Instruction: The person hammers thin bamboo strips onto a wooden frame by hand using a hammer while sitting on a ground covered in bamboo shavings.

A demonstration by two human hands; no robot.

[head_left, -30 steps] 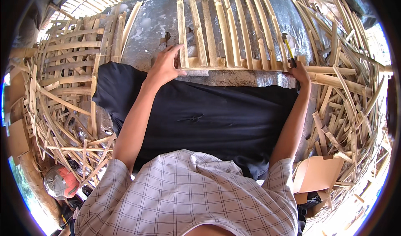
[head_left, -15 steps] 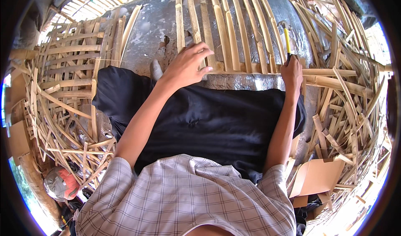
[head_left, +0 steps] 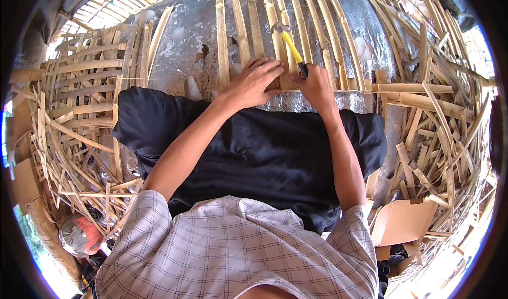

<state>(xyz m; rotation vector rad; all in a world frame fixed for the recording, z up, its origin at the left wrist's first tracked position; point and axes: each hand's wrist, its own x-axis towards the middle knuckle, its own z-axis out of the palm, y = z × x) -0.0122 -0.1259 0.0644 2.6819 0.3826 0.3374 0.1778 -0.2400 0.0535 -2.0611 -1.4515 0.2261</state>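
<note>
My right hand (head_left: 317, 87) is closed round the black grip of a hammer (head_left: 292, 47). The hammer has a yellow shaft and a metal head, which points away from me above the slats. Just left of it, my left hand (head_left: 253, 83) lies over the near ends of the bamboo slats (head_left: 269, 18), its thumb apart from its bent fingers. No held thing shows in it. Several slats stand side by side, running away from me across a bamboo crosspiece (head_left: 352, 84). My left hand partly hides their near ends.
A shiny grey sheet (head_left: 182, 29) lies beneath the slats. Woven bamboo lattice (head_left: 87, 84) is at the left. Loose bamboo strips (head_left: 428, 156) pile up at the right, beside an open cardboard box (head_left: 405, 222). A grey and orange item (head_left: 82, 234) sits at lower left. Black cloth (head_left: 254, 150) covers my lap.
My right hand has brought the hammer leftward, close to my left hand. The left hand has moved a little right and down onto the slats' near ends. The view has shifted slightly.
</note>
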